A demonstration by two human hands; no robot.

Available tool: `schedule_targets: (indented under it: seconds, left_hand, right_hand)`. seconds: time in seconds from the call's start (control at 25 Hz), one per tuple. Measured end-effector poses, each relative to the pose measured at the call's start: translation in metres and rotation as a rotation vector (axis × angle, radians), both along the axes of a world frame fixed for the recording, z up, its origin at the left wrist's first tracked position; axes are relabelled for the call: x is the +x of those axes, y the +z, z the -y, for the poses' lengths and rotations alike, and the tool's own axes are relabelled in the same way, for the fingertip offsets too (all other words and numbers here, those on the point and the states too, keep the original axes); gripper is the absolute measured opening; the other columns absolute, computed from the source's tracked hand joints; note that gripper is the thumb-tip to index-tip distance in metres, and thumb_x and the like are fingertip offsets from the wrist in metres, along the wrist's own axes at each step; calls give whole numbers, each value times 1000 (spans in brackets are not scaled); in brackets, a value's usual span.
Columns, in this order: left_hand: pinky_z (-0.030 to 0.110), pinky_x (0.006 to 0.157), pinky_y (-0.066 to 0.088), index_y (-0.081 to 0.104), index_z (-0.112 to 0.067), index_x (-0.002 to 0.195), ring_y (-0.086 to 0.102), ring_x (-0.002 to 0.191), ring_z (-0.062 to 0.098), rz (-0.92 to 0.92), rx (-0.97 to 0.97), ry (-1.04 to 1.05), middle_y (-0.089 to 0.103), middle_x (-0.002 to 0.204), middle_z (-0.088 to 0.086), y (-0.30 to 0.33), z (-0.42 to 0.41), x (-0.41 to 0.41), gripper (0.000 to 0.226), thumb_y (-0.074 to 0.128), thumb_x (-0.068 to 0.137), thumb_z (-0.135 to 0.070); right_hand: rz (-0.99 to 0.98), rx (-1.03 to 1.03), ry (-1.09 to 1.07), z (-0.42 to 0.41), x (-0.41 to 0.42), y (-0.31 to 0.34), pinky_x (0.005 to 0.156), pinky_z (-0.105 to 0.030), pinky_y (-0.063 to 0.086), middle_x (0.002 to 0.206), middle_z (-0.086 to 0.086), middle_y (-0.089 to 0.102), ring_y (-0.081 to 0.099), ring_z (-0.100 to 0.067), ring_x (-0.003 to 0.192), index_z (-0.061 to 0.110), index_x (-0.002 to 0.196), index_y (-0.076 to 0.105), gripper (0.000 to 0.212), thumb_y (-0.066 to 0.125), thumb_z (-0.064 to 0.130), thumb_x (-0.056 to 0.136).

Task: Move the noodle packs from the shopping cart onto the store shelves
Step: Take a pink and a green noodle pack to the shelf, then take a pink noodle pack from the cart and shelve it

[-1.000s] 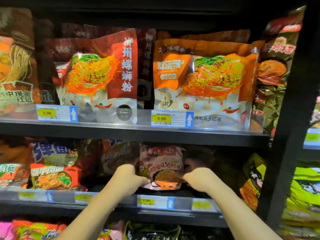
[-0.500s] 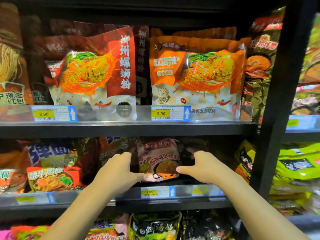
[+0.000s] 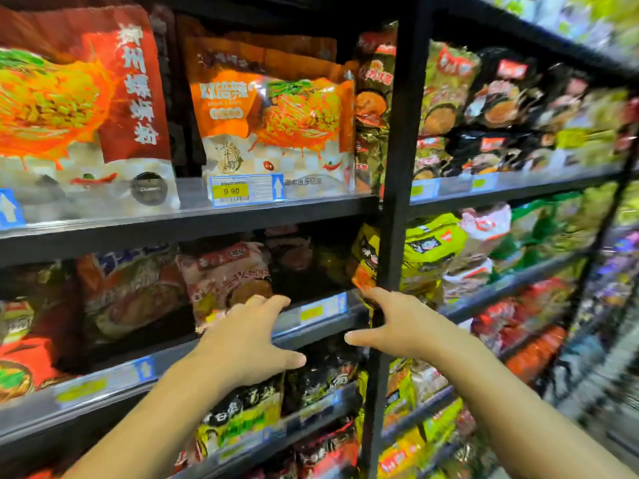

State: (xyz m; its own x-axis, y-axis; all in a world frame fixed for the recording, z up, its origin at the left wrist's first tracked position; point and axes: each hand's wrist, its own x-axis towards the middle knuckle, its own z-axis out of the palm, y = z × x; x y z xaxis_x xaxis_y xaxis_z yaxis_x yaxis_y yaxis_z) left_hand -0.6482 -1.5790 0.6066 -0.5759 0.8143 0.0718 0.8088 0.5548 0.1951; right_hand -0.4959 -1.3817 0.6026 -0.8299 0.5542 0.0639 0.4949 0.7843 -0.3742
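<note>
Both hands have drawn back from the pink pack (image 3: 224,271), left hand (image 3: 247,337) and right hand (image 3: 397,323) now empty with fingers apart at mid-frame, so the pack, leaning on the middle shelf (image 3: 311,326), may slump forward unsupported.

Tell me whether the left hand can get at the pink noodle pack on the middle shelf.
Probably yes: the left hand hovers open just in front of the pink noodle pack, with nothing between them.

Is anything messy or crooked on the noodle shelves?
Nothing really stands out. The pink noodle pack stands upright on the middle shelf, and both hands, left and right, are empty.
</note>
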Motion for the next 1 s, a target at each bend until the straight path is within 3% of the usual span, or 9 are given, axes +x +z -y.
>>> schedule_targets:
  seconds: [0.16, 0.32, 0.48, 0.6, 0.8, 0.88, 1.0]
  left_hand:
    - [40, 108, 40, 24, -32, 156, 39, 137, 26, -40, -41, -107, 39, 150, -1, -11, -38, 35, 97, 67, 78, -70]
    - [41, 109, 42, 26, -36, 154, 35, 142, 22, 36, -19, -229, 34, 153, -3, -13, -90, 80, 94, 71, 77, -66]
    - [45, 102, 49, 33, -37, 148, 45, 134, 22, 12, -62, -333, 42, 143, -4, -13, -156, 132, 90, 70, 72, -69]
    - [44, 103, 48, 33, -36, 150, 47, 134, 23, 20, -89, -393, 43, 144, -3, -19, -218, 178, 95, 69, 68, -70]
    - [43, 101, 50, 41, -34, 142, 51, 129, 21, 53, -108, -461, 48, 145, -3, -33, -322, 249, 100, 62, 57, -82]
    - [43, 103, 49, 33, -35, 151, 52, 131, 21, 105, -92, -495, 41, 153, -2, -39, -363, 284, 104, 67, 63, -78]
    - [44, 112, 41, 25, -35, 156, 39, 145, 21, 140, -76, -569, 30, 162, -1, -48, -424, 332, 100, 69, 74, -70]
  right_hand:
    - [8, -45, -119, -16, 59, -7, 106, -40, 49, 157, 2, 45, 52, -20, 135, 30, 157, 32, 96, 73, 67, 78]
    - [5, -73, -262, -44, 122, -6, 86, -37, 58, 145, 2, 56, 67, -16, 100, 33, 158, 28, 99, 73, 68, 77]
    - [67, -14, -363, -90, 183, -10, 104, -40, 51, 147, 2, 55, 59, -21, 126, 31, 153, 36, 90, 71, 68, 78]
    - [138, 9, -464, -139, 244, -16, 112, -43, 44, 157, -1, 44, 46, -24, 141, 32, 158, 27, 102, 68, 75, 75]
    - [182, 4, -582, -220, 339, -30, 105, -43, 50, 148, -3, 53, 54, -26, 133, 29, 157, 30, 106, 62, 79, 69]
    - [174, 8, -624, -248, 377, -33, 106, -44, 48, 150, -3, 50, 51, -25, 136, 29, 156, 32, 104, 63, 79, 71]
    - [157, -2, -702, -291, 427, -40, 108, -42, 47, 150, -3, 51, 50, -26, 137, 30, 152, 37, 93, 67, 73, 76]
